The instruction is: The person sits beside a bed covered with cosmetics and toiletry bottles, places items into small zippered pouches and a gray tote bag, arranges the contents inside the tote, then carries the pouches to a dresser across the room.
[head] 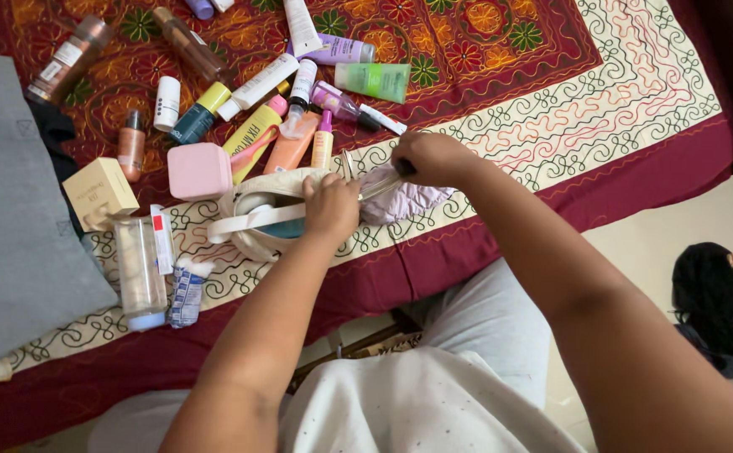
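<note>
My left hand (331,205) grips the rim of a cream pouch (259,239) that lies open on the bed's patterned cover (601,101). A white strap runs across the pouch's mouth. My right hand (433,158) is closed on a thin metallic tool (376,186) whose tip points towards the pouch. Under that hand lies a crumpled lilac cloth bag (408,201). A pink square case (199,171) sits just left of the pouch.
Several tubes and bottles lie scattered on the cover behind the pouch, among them a green tube (375,80). A clear jar (140,273), a small beige box (98,193) and a grey pillow (10,226) are at left. Dark clothing (719,306) lies on the floor at right.
</note>
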A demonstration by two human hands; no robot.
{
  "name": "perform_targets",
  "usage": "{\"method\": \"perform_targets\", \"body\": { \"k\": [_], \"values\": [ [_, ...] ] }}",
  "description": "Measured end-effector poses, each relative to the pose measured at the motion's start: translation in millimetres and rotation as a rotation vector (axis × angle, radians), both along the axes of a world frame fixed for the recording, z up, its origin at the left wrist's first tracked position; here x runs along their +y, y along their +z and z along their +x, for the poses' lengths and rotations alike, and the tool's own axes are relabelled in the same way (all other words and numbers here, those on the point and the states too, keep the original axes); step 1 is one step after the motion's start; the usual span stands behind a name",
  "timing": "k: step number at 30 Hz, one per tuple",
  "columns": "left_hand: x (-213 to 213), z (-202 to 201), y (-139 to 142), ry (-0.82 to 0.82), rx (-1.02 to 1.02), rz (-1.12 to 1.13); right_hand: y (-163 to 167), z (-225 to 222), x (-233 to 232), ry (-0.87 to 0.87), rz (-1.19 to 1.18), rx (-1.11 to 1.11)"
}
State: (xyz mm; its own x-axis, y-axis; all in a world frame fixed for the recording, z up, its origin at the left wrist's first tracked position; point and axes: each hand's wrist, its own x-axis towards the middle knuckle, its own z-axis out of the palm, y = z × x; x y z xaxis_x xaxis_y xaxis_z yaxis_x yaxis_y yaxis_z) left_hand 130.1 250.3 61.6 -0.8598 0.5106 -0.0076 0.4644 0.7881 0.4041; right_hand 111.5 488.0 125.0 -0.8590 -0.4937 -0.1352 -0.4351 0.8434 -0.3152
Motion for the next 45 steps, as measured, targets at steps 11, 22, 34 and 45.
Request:
{"method": "perform_targets", "body": {
  "k": [11,22,34,45],
  "values": [
    [-15,-32,15,0.074,-0.35,0.047,-4,30,-70,-0.025,-0.15,0.106],
    [-3,-37,-27,0.289,-0.678,0.858,-19,41,-66,-0.189,-0.496,-0.016],
    [-14,-12,37,0.223,-0.6,0.248,-57,40,-49,-0.431,-0.895,-0.137],
    [-12,-4,18,0.016,-0.17,0.047,-42,39,-14,-0.539,-0.503,-0.065]
  ]
}}
